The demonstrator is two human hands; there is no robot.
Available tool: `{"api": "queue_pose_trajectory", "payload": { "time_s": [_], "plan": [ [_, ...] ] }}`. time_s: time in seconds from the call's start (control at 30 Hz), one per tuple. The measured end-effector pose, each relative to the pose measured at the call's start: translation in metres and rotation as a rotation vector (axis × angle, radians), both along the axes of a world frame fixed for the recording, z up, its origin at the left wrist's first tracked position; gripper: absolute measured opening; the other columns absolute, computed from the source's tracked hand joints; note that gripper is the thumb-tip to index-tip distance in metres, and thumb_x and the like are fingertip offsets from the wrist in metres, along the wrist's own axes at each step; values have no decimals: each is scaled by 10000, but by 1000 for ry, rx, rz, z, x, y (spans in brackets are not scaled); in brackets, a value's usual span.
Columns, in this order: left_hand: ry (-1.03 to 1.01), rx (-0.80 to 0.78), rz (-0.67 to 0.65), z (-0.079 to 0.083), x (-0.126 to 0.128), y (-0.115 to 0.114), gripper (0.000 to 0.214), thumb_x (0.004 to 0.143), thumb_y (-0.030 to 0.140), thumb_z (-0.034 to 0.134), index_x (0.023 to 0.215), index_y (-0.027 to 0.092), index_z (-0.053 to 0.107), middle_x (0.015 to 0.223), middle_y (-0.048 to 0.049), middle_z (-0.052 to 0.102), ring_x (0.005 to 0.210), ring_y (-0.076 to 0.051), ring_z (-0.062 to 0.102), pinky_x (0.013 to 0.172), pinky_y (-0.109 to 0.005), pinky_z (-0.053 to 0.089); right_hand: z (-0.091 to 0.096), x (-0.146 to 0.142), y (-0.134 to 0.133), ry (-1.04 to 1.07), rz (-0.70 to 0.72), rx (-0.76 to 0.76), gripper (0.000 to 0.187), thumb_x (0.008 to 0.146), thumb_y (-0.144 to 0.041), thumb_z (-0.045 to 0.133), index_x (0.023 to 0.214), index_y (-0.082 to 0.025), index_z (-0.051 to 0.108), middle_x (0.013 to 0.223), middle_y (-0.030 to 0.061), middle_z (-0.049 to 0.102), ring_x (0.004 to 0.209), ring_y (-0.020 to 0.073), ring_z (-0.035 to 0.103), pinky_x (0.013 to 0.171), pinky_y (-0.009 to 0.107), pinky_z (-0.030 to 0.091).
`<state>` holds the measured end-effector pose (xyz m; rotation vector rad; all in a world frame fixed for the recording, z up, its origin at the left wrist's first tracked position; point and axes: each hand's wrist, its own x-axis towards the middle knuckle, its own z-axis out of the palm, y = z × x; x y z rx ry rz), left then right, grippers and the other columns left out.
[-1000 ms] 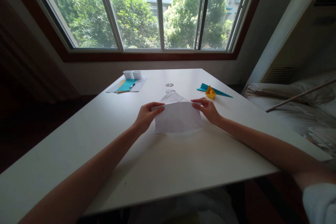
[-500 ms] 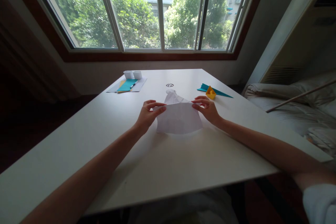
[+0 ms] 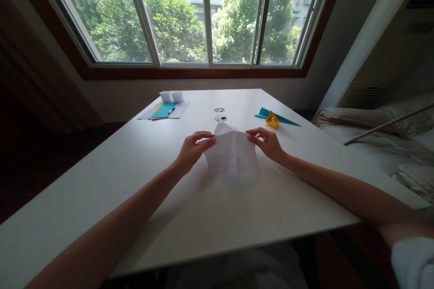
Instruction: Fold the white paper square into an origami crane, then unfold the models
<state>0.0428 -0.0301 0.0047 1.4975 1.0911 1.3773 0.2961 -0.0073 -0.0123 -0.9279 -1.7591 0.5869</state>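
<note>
A folded sheet of white paper (image 3: 233, 153) is held up over the middle of the table, its upper edge bent to a low peak and a creased flap standing behind it. My left hand (image 3: 195, 149) pinches the left end of that edge between thumb and fingers. At the right end, my right hand (image 3: 266, 142) grips the paper the same way. Beyond my right hand sit a yellow paper boat (image 3: 272, 119) and a blue paper plane (image 3: 285, 119). Whether the paper's lower edge touches the table I cannot tell.
On the white table (image 3: 190, 230), blue paper (image 3: 163, 110) and a pen (image 3: 173, 109) lie on other sheets at the back left, by two small white paper boxes (image 3: 172, 96). Two round patterned pieces (image 3: 220, 118) lie beyond the paper. A sofa (image 3: 356, 131) stands at the right.
The held paper's upper edge has gone from nearly straight to peaked in the middle. My hands have drawn slightly closer together, and the flap behind sits lower, uncovering more of the nearer round piece.
</note>
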Motion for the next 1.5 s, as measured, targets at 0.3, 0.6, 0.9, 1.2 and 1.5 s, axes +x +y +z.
{"api": "queue_pose_trajectory", "payload": {
  "time_s": [0.3,0.6,0.9,1.2,1.5],
  "plan": [
    [62,53,-48,2,2,-1,265,603,371,746,782,182,696,1025,-72,618,960,-229,554,802,-323,440,3,-3,-5,-9,6,45,240,766,-414,593,922,-249,670,851,34,638,777,167,546,718,334,426],
    [284,312,-45,8,3,-5,170,706,358,672,791,210,675,1135,-84,525,1097,-246,483,889,-375,417,3,-7,-6,32,2,111,164,769,-386,592,827,-238,637,827,31,617,809,181,552,739,344,438],
    [407,422,-145,17,7,-16,127,738,317,639,790,202,649,1319,-80,457,1275,-263,327,1037,-405,286,5,-14,-15,41,73,72,150,802,-354,557,865,-224,596,839,19,622,809,163,559,769,318,452],
    [424,440,-95,18,6,-15,117,765,281,605,783,166,619,918,-72,620,865,-179,573,775,-303,450,5,-16,-16,96,121,22,168,786,-357,579,855,-204,595,811,17,612,775,152,565,725,312,478],
    [247,253,-75,28,12,-19,204,709,342,649,747,144,616,673,-13,607,626,-128,549,580,-237,430,15,-19,-29,193,210,-23,365,778,-370,591,1103,-256,469,763,-10,598,723,132,582,666,282,494]
  ]
}}
